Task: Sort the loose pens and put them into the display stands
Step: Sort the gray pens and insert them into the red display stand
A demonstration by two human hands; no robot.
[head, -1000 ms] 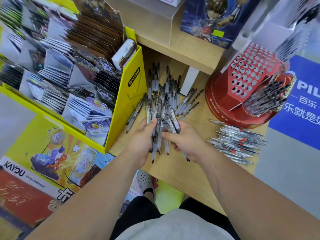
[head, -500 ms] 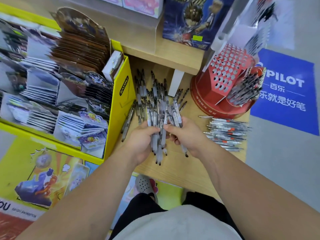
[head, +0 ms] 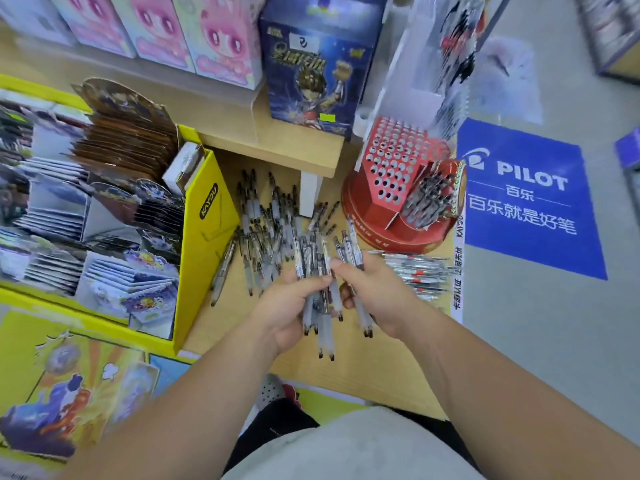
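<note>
A heap of loose clear pens (head: 266, 233) with black clips lies on the wooden shelf (head: 374, 372). My left hand (head: 287, 310) grips a bunch of these pens (head: 320, 292), tips pointing toward me. My right hand (head: 374, 296) holds a few more pens beside it, fingers curled round them, thumb touching the left hand's bunch. The red display stand (head: 391, 168) with rows of holes stands at the back right; one panel carries several dark pens (head: 429, 195). A second pile of clear pens with red marks (head: 419, 271) lies right of my hands.
A yellow card display box (head: 204, 237) full of card packs walls the left side. A raised wooden shelf (head: 277, 150) with pink and blue boxes sits behind the heap. The shelf's right edge drops to the grey floor with a blue floor sign (head: 530, 199).
Both hands stayed together over the near edge of the heap, lifting and bunching the pens. The camera tilted upward, showing more of the back shelf and the stand.
</note>
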